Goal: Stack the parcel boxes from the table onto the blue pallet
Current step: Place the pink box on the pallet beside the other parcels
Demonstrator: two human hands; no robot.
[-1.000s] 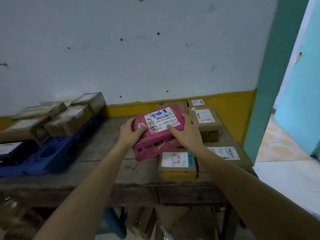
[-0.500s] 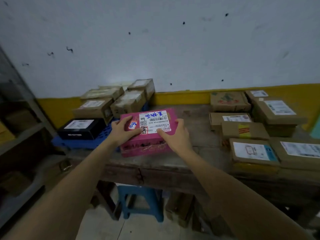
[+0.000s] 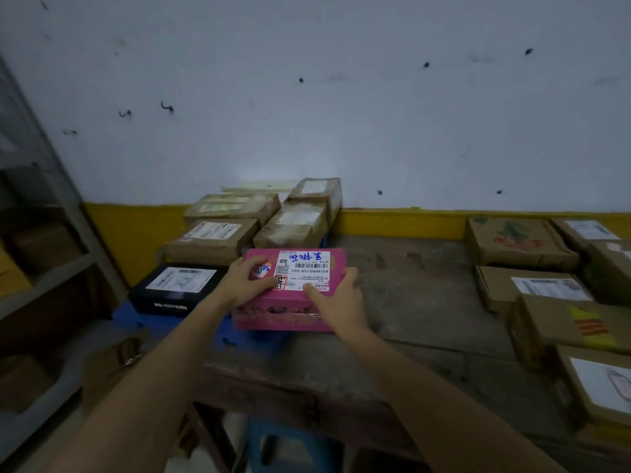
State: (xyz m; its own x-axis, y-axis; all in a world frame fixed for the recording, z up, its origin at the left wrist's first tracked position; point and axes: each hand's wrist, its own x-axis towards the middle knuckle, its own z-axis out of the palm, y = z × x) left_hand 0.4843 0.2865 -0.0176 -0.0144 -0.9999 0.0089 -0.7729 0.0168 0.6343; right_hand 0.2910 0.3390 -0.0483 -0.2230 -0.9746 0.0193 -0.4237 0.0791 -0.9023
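Note:
A pink parcel box (image 3: 300,314) with a white shipping label sits at the front right corner of the blue pallet (image 3: 170,324), partly over the table. My left hand (image 3: 244,283) grips its left top edge. My right hand (image 3: 336,300) grips its right front corner. On the pallet beside it lies a black box (image 3: 176,285), and behind it stand several brown cardboard boxes (image 3: 293,225).
The worn wooden table (image 3: 416,295) carries several brown parcels at the right, among them one with a printed top (image 3: 515,242). A grey metal shelf (image 3: 41,268) stands at the left. A blue stool (image 3: 290,445) is under the table.
Both hands have carried the pink box leftward from the parcels on the right to the blue pallet's front corner. The view has swung left with it.

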